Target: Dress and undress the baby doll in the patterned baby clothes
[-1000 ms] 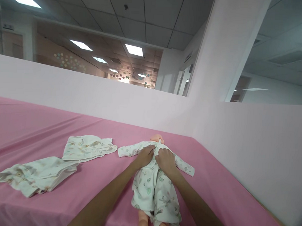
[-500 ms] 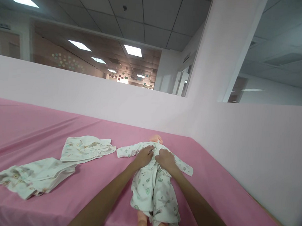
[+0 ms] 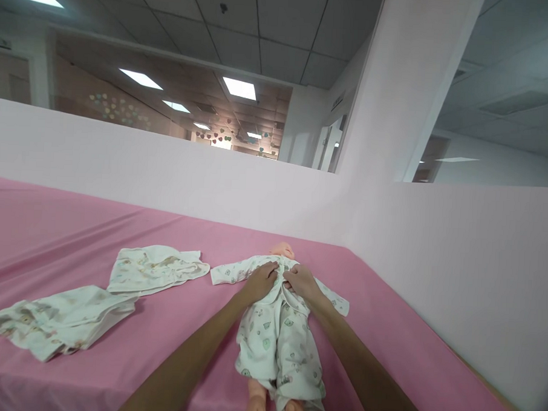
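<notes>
A doll (image 3: 283,250) lies on its back, its feet toward me, dressed in a white patterned long-sleeved top (image 3: 240,270) and matching trousers (image 3: 268,338). Both sleeves spread outward. On the left side of the doll's chest, my left hand (image 3: 262,281) has its fingers bent closed on the front of the top. Across from it, my right hand (image 3: 301,282) is closed on the other side of the top's front, a small gap from the left hand. The cloth between the fingers is partly hidden by the hands.
Two crumpled white printed garments, one further back (image 3: 157,270) and one nearer (image 3: 60,320), lie to the left on the pink sheet (image 3: 168,340). A white wall (image 3: 188,186) with windows stands behind and along the right.
My right hand has closed a little more on the top's front and shifted slightly. My left hand stays nearly in place. The view has tilted slightly.
</notes>
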A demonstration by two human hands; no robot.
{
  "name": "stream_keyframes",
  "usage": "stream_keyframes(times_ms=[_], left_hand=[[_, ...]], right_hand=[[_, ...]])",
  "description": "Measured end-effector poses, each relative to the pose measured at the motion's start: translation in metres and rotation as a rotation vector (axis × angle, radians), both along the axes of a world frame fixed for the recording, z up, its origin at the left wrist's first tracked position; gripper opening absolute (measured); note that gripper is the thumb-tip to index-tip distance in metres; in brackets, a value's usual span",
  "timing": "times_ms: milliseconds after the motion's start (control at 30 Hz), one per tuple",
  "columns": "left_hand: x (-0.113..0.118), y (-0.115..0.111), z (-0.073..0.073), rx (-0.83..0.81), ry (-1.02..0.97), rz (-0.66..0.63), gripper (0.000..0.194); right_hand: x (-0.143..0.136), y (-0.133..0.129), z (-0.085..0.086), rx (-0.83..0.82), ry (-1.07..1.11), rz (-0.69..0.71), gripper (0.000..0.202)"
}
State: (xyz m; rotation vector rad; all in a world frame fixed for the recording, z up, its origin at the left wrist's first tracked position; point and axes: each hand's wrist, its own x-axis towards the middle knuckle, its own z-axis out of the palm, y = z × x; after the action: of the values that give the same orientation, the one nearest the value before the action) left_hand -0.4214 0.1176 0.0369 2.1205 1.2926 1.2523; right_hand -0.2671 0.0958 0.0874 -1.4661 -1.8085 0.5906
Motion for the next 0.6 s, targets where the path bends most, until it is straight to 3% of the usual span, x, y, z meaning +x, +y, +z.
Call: stream_keyframes(times_ms=[367,467,600], left_hand=[[-0.001,-0.008,0.005,-0.044,0.032,0.008,0.047],[-0.001,-0.008,0.004,-0.080,0.027,0.009,0.048],[-0.002,-0.005,0.002,-0.080,0.035,0.012,0.049]], right_hand=[[0.010,0.007,0.001,0.076,0.174,-0.078,0.015],[0.030,0.015,0.005,0.093,0.200,-0.165,0.013],[0.083,0.027,0.006,0.076,0.223,-0.339,0.009]])
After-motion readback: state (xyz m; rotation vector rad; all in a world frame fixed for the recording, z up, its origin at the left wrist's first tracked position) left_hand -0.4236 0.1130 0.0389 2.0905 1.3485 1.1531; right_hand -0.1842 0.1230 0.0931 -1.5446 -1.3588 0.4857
